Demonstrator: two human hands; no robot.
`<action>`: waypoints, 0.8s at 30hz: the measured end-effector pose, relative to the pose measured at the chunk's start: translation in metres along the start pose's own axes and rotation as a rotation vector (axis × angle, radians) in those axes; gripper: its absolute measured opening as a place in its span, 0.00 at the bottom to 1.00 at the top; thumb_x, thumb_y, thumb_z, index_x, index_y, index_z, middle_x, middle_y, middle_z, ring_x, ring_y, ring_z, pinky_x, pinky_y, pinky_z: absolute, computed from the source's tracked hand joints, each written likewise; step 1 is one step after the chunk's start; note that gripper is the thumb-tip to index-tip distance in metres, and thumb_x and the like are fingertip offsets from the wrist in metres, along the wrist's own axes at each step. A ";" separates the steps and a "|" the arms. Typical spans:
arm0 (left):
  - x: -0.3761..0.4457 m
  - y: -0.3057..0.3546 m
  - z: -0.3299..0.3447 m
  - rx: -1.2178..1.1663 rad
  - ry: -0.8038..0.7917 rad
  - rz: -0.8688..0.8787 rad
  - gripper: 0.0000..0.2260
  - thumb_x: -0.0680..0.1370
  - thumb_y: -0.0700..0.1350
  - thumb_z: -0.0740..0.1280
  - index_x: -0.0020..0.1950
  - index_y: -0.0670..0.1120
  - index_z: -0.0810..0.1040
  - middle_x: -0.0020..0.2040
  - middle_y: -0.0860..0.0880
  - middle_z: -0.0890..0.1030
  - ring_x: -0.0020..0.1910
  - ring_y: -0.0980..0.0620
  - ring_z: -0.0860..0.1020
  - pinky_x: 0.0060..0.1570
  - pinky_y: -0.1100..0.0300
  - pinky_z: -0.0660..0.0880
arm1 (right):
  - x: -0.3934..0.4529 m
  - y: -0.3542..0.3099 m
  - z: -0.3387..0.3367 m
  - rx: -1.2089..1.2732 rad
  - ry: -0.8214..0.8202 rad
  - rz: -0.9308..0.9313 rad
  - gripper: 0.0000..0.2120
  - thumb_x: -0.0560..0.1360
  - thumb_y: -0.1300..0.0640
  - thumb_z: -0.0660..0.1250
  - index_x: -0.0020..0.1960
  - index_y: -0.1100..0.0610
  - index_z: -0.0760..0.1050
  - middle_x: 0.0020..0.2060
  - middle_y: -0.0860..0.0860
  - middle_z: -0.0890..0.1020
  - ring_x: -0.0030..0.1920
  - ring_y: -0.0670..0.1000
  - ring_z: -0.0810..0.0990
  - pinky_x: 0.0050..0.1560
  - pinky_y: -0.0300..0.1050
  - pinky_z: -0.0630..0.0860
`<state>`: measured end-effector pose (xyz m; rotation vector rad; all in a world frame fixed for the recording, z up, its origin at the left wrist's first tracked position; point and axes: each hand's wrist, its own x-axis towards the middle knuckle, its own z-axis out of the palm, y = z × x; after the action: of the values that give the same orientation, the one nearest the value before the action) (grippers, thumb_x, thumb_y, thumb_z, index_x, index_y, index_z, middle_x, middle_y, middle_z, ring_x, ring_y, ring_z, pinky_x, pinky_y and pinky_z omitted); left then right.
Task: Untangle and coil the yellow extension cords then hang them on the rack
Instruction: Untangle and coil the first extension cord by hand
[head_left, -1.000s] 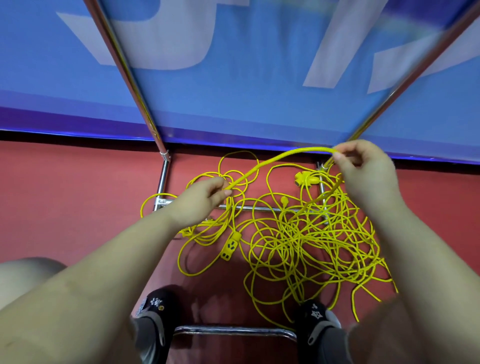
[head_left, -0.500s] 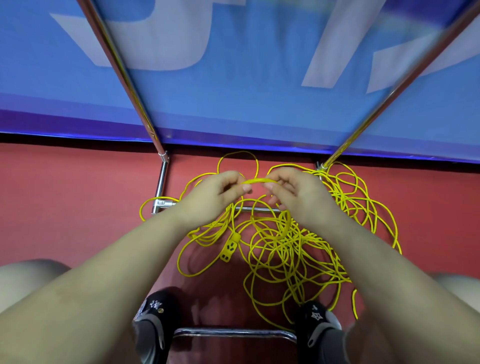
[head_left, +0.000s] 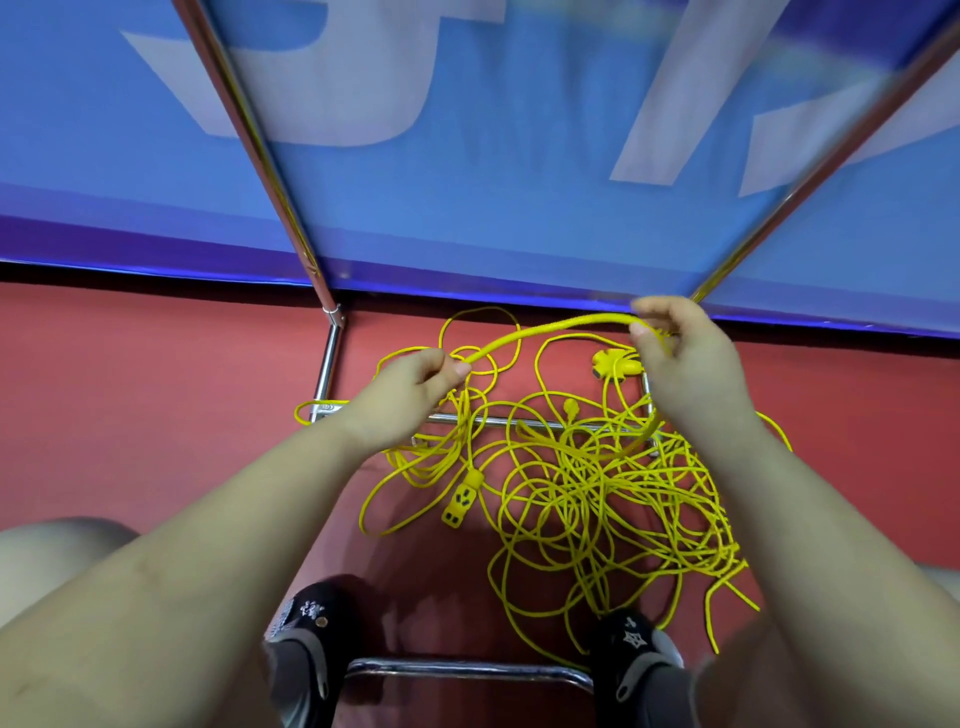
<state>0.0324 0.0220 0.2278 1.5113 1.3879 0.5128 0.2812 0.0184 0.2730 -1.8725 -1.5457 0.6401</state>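
Large pale letter shapes on the blue banner, cropped, unreadable

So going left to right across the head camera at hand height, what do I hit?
Chrome rack post → left hand → held yellow cord span → right hand.

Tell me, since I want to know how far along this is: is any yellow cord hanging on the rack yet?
No: the yellow cords lie tangled on the red floor.

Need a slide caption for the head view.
Left hand and right hand pinch a cord span over the tangled yellow extension cords on the red floor.
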 end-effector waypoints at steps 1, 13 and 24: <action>0.000 0.003 0.000 -0.017 0.023 0.020 0.18 0.80 0.49 0.61 0.45 0.33 0.72 0.35 0.46 0.67 0.31 0.56 0.64 0.30 0.64 0.63 | -0.002 0.000 0.002 -0.009 -0.034 -0.010 0.18 0.77 0.58 0.64 0.66 0.54 0.70 0.58 0.51 0.76 0.53 0.50 0.78 0.54 0.38 0.69; -0.006 0.032 0.007 -0.172 -0.082 0.148 0.13 0.76 0.55 0.66 0.35 0.51 0.72 0.29 0.56 0.69 0.31 0.55 0.67 0.34 0.60 0.65 | -0.029 -0.028 0.033 0.191 -0.376 -0.200 0.09 0.76 0.57 0.65 0.43 0.42 0.74 0.35 0.45 0.81 0.38 0.43 0.82 0.43 0.51 0.80; 0.003 -0.016 0.002 0.152 -0.057 0.003 0.06 0.81 0.48 0.60 0.50 0.46 0.72 0.43 0.51 0.77 0.43 0.49 0.74 0.47 0.56 0.70 | -0.013 -0.023 0.010 0.306 0.055 -0.102 0.05 0.79 0.57 0.61 0.49 0.51 0.75 0.37 0.45 0.81 0.36 0.45 0.82 0.42 0.47 0.79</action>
<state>0.0266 0.0218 0.2124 1.6372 1.4057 0.3701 0.2555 0.0106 0.2824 -1.5606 -1.4094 0.7274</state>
